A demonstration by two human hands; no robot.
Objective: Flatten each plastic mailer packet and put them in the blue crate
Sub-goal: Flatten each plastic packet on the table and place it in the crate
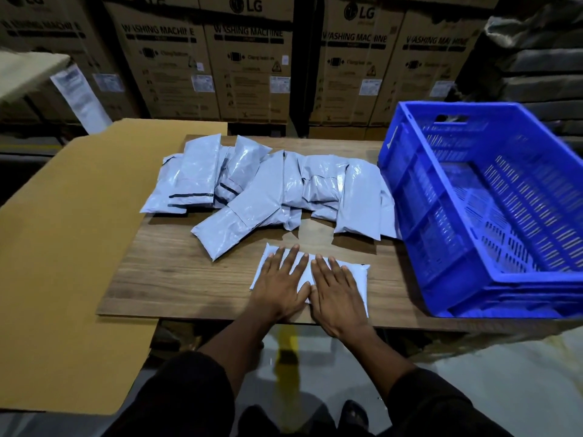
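One grey plastic mailer packet [356, 279] lies flat near the front edge of the wooden table [176, 279]. My left hand [280, 282] and my right hand [337, 291] press down on it side by side, palms down with straight fingers. Behind them a heap of several grey mailer packets [268, 184] is spread over the table's middle. The blue crate [473, 222] stands at the right end of the table, tilted in the view, and nothing shows inside it.
A large brown cardboard sheet [69, 247] lies under and left of the table. Stacked washing machine cartons [252, 58] form a wall behind. Dark stacked material [542, 58] sits at the back right. The floor has a yellow line [287, 345] under the table.
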